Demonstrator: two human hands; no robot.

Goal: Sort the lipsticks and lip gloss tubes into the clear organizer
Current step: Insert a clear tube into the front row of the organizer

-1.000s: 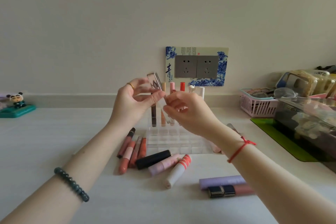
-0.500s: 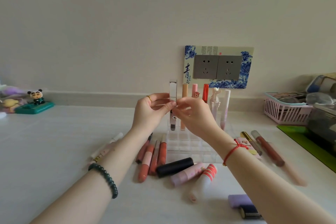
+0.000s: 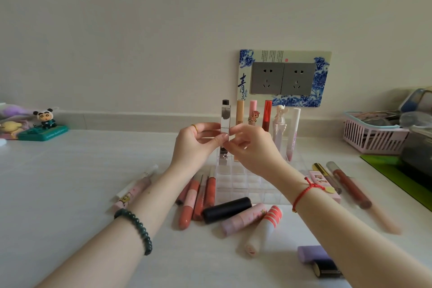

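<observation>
A clear gridded organizer (image 3: 243, 184) stands on the white table, with several tubes upright in its back row, among them a red tube (image 3: 267, 116). My left hand (image 3: 196, 145) and my right hand (image 3: 252, 147) both pinch a mirrored silver lipstick (image 3: 225, 116), held upright over the organizer's back left cell. Its lower end is hidden behind my fingers. Loose tubes lie around: a black lipstick (image 3: 226, 209), a pink tube (image 3: 243, 218), a white tube with a striped cap (image 3: 264, 229) and several coral glosses (image 3: 198, 196).
A pink cartoon tube (image 3: 134, 188) lies at the left. A dark red gloss (image 3: 348, 184) and a gold-capped tube (image 3: 323, 174) lie at the right. A purple tube (image 3: 313, 253) sits at the near right. A pink basket (image 3: 371, 135) and a panda figure (image 3: 45, 119) stand at the back.
The silver lipstick went from tilted to upright and has come down toward the organizer's back left cell. The view has shifted left and down, so more tubes at the right show.
</observation>
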